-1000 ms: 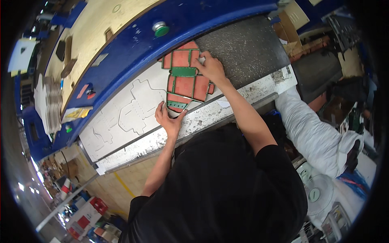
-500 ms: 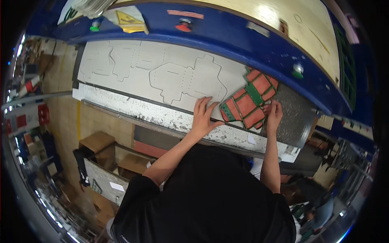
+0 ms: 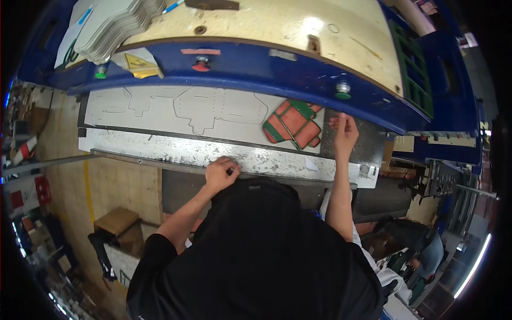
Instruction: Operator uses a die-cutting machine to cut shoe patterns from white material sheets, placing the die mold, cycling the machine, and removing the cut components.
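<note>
The left forearm [image 3: 183,217] is slanting inward, and the left hand [image 3: 222,174] is forming a loose curl, low and close to the torso! Across from it, the right forearm [image 3: 340,192] is pointing ahead, the right hand [image 3: 345,133] sitting farther forward, fingers half bending.

A cutting die [image 3: 295,126] is lying on the right end of the card sheet [image 3: 152,118], left of the right hand [image 3: 345,135]. The left hand [image 3: 222,173] is hanging by the front ledge [image 3: 282,160]. Behind, stacked cutouts [image 3: 110,31] are sitting leftward on the machine top [image 3: 256,24].
</note>
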Action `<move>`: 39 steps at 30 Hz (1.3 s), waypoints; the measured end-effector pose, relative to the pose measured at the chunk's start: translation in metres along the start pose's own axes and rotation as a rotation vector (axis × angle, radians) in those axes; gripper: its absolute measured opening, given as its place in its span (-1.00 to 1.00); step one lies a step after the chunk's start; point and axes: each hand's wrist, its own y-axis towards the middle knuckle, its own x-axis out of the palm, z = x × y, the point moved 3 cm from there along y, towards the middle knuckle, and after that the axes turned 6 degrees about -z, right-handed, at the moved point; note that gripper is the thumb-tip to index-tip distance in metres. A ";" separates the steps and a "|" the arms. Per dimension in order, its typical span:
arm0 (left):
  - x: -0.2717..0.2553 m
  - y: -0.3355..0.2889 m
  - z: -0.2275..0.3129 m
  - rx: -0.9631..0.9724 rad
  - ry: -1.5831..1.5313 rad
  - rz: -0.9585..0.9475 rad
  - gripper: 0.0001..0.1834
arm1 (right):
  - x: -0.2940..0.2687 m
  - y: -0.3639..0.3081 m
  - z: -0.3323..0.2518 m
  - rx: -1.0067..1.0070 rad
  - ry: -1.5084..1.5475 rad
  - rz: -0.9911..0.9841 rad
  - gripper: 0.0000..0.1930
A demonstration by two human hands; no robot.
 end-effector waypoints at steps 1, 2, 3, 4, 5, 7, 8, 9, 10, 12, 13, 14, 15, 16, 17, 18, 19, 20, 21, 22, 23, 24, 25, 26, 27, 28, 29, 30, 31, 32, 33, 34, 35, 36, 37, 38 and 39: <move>0.003 0.004 0.000 0.036 0.041 -0.026 -0.77 | -0.003 -0.003 -0.011 -0.021 0.019 -0.001 -0.75; 0.004 0.007 -0.003 0.068 0.089 -0.052 -0.76 | -0.004 -0.008 -0.018 -0.039 0.044 -0.003 -0.75; 0.007 0.010 -0.002 0.090 0.057 -0.015 -0.75 | -0.008 -0.010 -0.025 -0.059 0.049 0.014 -0.75; 0.009 0.013 0.002 0.107 0.062 -0.009 -0.75 | -0.009 -0.011 -0.033 -0.089 0.027 -0.028 -0.75; 0.010 0.017 0.003 0.064 0.100 0.001 -0.74 | -0.008 -0.012 -0.039 -0.118 0.004 -0.074 -0.76; 0.012 0.022 0.005 0.027 0.118 0.073 -0.71 | -0.006 -0.013 -0.049 -0.146 -0.008 -0.095 -0.76; 0.014 0.024 0.005 0.030 0.122 0.088 -0.71 | -0.002 -0.014 -0.053 -0.163 -0.025 -0.124 -0.77; 0.014 0.026 0.004 0.034 0.146 0.152 -0.70 | 0.002 -0.015 -0.059 -0.199 -0.023 -0.114 -0.76; 0.018 0.028 0.002 0.039 0.166 0.217 -0.69 | 0.002 -0.016 -0.060 -0.216 -0.022 -0.119 -0.76; 0.028 0.030 -0.002 0.051 0.153 0.280 -0.69 | 0.001 -0.020 -0.055 -0.173 -0.058 -0.109 -0.71; 0.027 0.033 -0.003 0.038 0.168 0.290 -0.69 | 0.002 -0.020 -0.057 -0.191 -0.052 -0.122 -0.71; 0.026 0.035 -0.002 0.024 0.183 0.300 -0.69 | 0.001 -0.022 -0.057 -0.175 -0.068 -0.087 -0.68; 0.025 0.037 -0.002 0.000 0.204 0.284 -0.71 | -0.001 -0.022 -0.058 -0.159 -0.083 -0.051 -0.64; 0.025 0.042 -0.002 0.003 0.206 0.303 -0.71 | -0.003 -0.019 -0.058 -0.176 -0.078 -0.056 -0.64; 0.025 0.046 -0.003 0.023 0.232 0.316 -0.72 | -0.004 -0.019 -0.057 -0.220 -0.088 -0.055 -0.62; 0.024 0.050 -0.004 0.046 0.258 0.328 -0.73 | -0.004 -0.018 -0.056 -0.265 -0.098 -0.051 -0.59; 0.025 0.051 -0.003 0.050 0.261 0.339 -0.73 | -0.006 -0.019 -0.058 -0.316 -0.087 -0.038 -0.58; 0.025 0.054 0.000 0.045 0.269 0.335 -0.74 | -0.007 -0.019 -0.059 -0.329 -0.082 -0.034 -0.58; 0.024 0.058 0.003 0.045 0.277 0.330 -0.75 | -0.010 -0.019 -0.059 -0.273 -0.136 -0.054 -0.58; 0.023 0.058 0.001 0.051 0.283 0.337 -0.75 | -0.010 -0.024 -0.061 -0.210 -0.188 -0.076 -0.57; 0.021 0.059 0.000 0.060 0.291 0.362 -0.75 | -0.013 -0.027 -0.067 -0.219 -0.180 -0.069 -0.57; 0.018 0.059 0.000 0.072 0.299 0.389 -0.75 | -0.012 -0.029 -0.067 -0.007 -0.118 -0.224 -0.56; 0.021 0.056 0.001 0.092 0.300 0.380 -0.75 | -0.015 -0.036 -0.062 0.216 -0.057 -0.366 -0.55; 0.019 0.055 0.005 0.035 0.300 0.353 -0.74 | -0.021 -0.042 -0.056 0.136 -0.138 -0.400 -0.52; 0.017 0.054 0.008 -0.022 0.301 0.325 -0.73 | -0.024 -0.056 -0.046 0.041 -0.152 -0.400 -0.49; 0.015 0.053 0.016 0.011 0.302 0.323 -0.73 | -0.028 -0.066 -0.025 0.036 -0.263 -0.389 -0.51; 0.015 0.052 0.021 -0.018 0.324 0.289 -0.73 | -0.034 -0.078 0.002 -0.084 -0.412 -0.379 -0.52; 0.014 0.051 0.018 -0.066 0.351 0.267 -0.73 | -0.028 -0.093 0.020 -0.039 -0.435 -0.353 -0.51; 0.013 0.049 0.016 -0.050 0.352 0.267 -0.73 | -0.028 -0.111 0.032 -0.151 -0.575 -0.274 -0.49; 0.013 0.050 0.013 -0.037 0.354 0.255 -0.73 | -0.028 -0.123 0.056 -0.117 -0.655 -0.284 -0.50; 0.013 0.052 0.011 -0.033 0.358 0.242 -0.73 | -0.026 -0.132 0.076 -0.080 -0.734 -0.304 -0.50; 0.013 0.049 0.008 -0.039 0.363 0.246 -0.73 | -0.022 -0.142 0.079 -0.084 -0.729 -0.311 -0.50; 0.014 0.045 0.008 -0.009 0.345 0.260 -0.73 | -0.023 -0.156 0.077 -0.192 -0.796 -0.266 -0.49; 0.014 0.041 0.007 0.019 0.329 0.272 -0.73 | -0.021 -0.165 0.075 -0.298 -0.861 -0.222 -0.47; 0.015 0.043 0.005 0.013 0.334 0.277 -0.73 | -0.015 -0.159 0.077 -0.230 -0.843 -0.250 -0.44; 0.016 0.043 0.005 0.036 0.310 0.308 -0.73 | -0.011 -0.156 0.072 -0.222 -0.834 -0.253 -0.44; 0.017 0.042 0.004 0.059 0.287 0.339 -0.73 | -0.007 -0.151 0.068 -0.178 -0.894 -0.238 -0.45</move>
